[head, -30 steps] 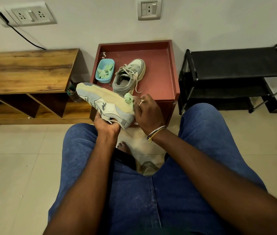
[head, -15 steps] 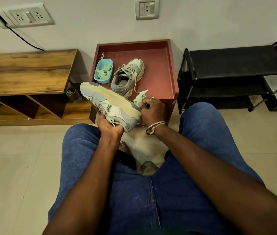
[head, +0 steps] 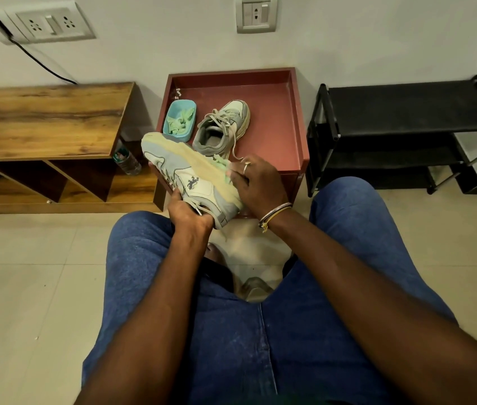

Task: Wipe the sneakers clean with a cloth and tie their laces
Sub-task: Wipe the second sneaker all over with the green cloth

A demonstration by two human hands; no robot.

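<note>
Sneaker (head: 173, 168) is held above the lap, sole turned up, long axis from heel near the body to toe away-left. Left hand (head: 190, 214) grip is curled round the collar from below. Right hand (head: 257, 182), nearer the sole, pinches the cloth (head: 222, 168) against the sole edge. Second sneaker (head: 225, 127) lies on the counter (head: 295, 124) behind, toe away.

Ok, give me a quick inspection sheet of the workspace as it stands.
Surface: red side table, second sneaker upright on it, laces loose.
Job's things: held sneaker tipped, sole showing; green cloth against its sole.
Clutter: blue tub of green scraps; bottle beside the table.
Hands: left hand grips the held sneaker; right hand holds the green cloth.
Cables: black cable from wall socket.
Surroundings: wooden bench, black rack, tiled floor.
</note>
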